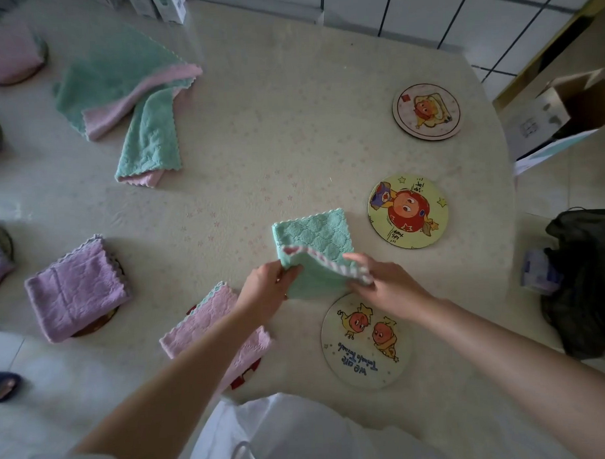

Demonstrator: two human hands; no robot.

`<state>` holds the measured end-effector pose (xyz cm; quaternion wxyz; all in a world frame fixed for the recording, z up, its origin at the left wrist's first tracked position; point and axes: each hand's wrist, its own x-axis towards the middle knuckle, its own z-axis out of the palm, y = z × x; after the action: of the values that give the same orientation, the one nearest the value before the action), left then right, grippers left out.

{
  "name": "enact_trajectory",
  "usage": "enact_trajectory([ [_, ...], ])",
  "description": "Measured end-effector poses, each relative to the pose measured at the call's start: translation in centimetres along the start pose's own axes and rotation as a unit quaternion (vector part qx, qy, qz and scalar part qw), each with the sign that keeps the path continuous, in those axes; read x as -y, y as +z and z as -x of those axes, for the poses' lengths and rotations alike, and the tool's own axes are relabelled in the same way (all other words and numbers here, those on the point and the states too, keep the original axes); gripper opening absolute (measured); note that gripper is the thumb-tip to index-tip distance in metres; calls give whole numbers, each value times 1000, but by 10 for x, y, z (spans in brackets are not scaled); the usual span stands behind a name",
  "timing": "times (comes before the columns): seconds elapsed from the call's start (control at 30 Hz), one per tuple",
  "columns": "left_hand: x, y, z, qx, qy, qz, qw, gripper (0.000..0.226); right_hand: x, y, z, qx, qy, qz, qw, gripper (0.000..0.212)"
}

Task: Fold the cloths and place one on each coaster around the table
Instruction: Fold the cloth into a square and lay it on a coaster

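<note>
Both hands hold a green cloth at the near middle of the table. The left hand pinches its near-left corner between thumb and fingers, and the right hand is closed on the near-right edge, where the pink underside shows along a turned-up, scalloped border. The far part of the cloth lies flat on the table; the near part is lifted and hangs just over the far rim of the nearest coaster, which is otherwise bare.

2 more bare coasters sit to the right: a yellow one just beside the cloth and a pale one farther back.

Left of the hands, a folded pink cloth rests on a red coaster, partly hidden by the left forearm. Farther left, a folded purple cloth covers another coaster. More folded cloths on coasters show along the left edge, cut off by the frame.

At the far left, a loose pile of green-and-pink cloths lies unfolded on the table.
</note>
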<state>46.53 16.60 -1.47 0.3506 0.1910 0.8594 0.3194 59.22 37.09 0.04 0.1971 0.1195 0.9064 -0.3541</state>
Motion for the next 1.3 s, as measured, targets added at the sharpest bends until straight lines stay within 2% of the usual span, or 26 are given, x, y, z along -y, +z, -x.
enact_trajectory([
  [0.07,-5,-3,-15,-10,-43,62,997,35,0,-7,-18,-32,46,-60,997,12],
  [0.17,-5,-4,-33,-25,-115,123,985,40,-7,-10,-43,-40,104,-115,987,27],
  [0.27,-5,-1,-44,-21,-175,140,974,40,-11,-10,-54,-37,128,-125,983,32],
  [0.63,-6,-1,-46,-35,-230,168,958,34,-7,-6,-65,-59,189,-126,972,33],
  [0.73,-5,0,-34,-71,-184,118,973,34,-4,-2,-67,-78,194,-81,975,34],
  [0.8,-1,4,-20,-117,-101,24,988,33,0,2,-66,-96,192,-55,975,33],
  [0.87,5,12,-6,-156,0,-51,986,47,4,7,-64,-115,197,-33,973,27],
  [0.93,12,19,2,-192,101,-158,963,53,9,11,-61,-130,205,-22,970,29],
  [1.03,15,28,6,-201,192,-274,921,34,18,21,-53,-136,197,19,971,59],
  [1.13,16,30,6,-183,164,-263,933,23,20,31,-45,-151,203,39,967,75],
  [1.2,18,29,5,-181,115,-229,950,31,18,32,-41,-157,222,29,962,72],
  [1.3,15,29,1,-183,60,-167,967,18,16,30,-36,-170,246,3,954,59],
])
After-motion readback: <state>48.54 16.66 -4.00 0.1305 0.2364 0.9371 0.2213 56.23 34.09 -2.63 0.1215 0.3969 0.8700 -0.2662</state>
